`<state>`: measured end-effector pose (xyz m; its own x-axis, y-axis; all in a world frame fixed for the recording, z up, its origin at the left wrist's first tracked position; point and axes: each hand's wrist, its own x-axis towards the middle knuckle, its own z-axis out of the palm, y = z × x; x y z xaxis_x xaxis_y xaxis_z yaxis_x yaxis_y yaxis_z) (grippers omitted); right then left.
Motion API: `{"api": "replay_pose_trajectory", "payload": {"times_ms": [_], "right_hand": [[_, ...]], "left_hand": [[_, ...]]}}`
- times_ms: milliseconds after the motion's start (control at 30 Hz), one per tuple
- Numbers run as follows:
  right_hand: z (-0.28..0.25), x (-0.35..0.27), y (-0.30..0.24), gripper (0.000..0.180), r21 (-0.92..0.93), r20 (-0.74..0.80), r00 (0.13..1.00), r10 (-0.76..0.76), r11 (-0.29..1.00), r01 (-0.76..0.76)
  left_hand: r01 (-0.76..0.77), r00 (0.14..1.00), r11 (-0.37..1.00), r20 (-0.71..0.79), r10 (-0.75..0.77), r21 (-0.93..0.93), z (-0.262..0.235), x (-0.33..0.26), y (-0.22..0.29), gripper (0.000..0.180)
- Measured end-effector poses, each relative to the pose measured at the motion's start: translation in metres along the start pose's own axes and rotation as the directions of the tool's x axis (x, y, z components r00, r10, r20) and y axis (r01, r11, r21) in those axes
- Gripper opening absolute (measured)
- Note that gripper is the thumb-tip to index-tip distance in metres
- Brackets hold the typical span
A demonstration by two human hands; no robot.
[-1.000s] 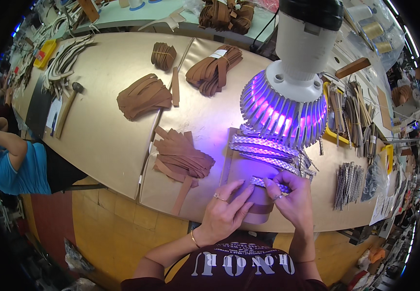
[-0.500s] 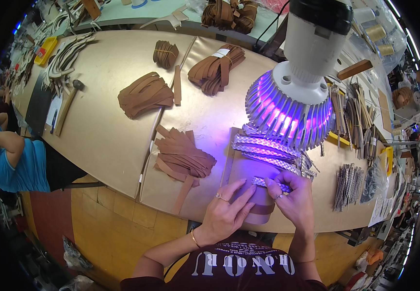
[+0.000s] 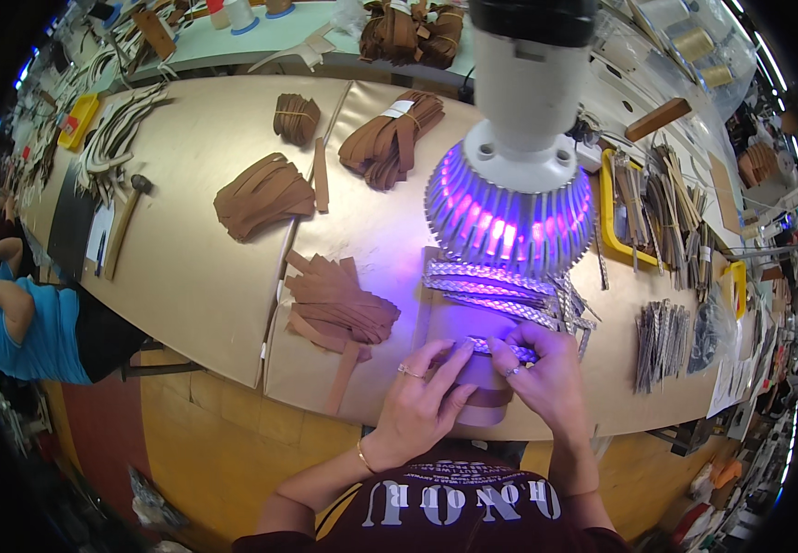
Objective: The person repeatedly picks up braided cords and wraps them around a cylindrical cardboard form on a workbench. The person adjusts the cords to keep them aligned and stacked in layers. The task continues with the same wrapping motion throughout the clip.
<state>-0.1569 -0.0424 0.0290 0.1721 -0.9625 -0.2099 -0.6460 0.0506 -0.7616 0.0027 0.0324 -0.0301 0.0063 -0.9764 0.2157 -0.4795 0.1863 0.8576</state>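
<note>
My left hand (image 3: 422, 403) and my right hand (image 3: 546, 378) both pinch a narrow braided strap (image 3: 500, 347) under violet light at the table's near edge. The strap lies across a small brown leather piece (image 3: 484, 398) between my hands. Just beyond my fingers lie several finished braided straps (image 3: 489, 288) side by side. A large white lamp with a ribbed metal head (image 3: 510, 217) hangs right over them, glowing purple.
A loose pile of brown leather strips (image 3: 336, 309) lies left of my hands. More brown bundles (image 3: 263, 194) (image 3: 390, 138) (image 3: 296, 116) sit farther back. A hammer (image 3: 123, 226) lies at far left. Braided pieces (image 3: 662, 341) and a yellow tray (image 3: 613, 212) are at right. A person in blue (image 3: 26, 323) is at left.
My hands have stayed on the braided strap with only small finger shifts. The view has tilted slightly, so the lamp sits a little more to the right.
</note>
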Motion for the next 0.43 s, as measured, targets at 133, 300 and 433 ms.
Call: {"api": "replay_pose_trajectory", "payload": {"times_ms": [133, 300, 433], "right_hand": [[-0.009, -0.002, 0.0, 0.027, -0.11, 0.015, 1.0, 0.006, 0.994, -0.004], [-0.032, -0.009, 0.014, 0.032, -0.133, 0.039, 0.995, 0.097, 0.987, -0.091], [-0.035, -0.012, 0.03, 0.038, -0.067, -0.028, 0.998, 0.064, 0.996, -0.066]], "left_hand": [[0.011, 0.999, 1.0, 0.046, -0.01, -0.017, -0.002, 0.003, 0.0, 0.042], [0.001, 0.997, 0.999, 0.079, -0.004, 0.039, -0.006, 0.003, 0.001, 0.043], [0.0, 0.996, 0.999, 0.094, -0.005, 0.05, -0.006, 0.002, 0.0, 0.044]]}}
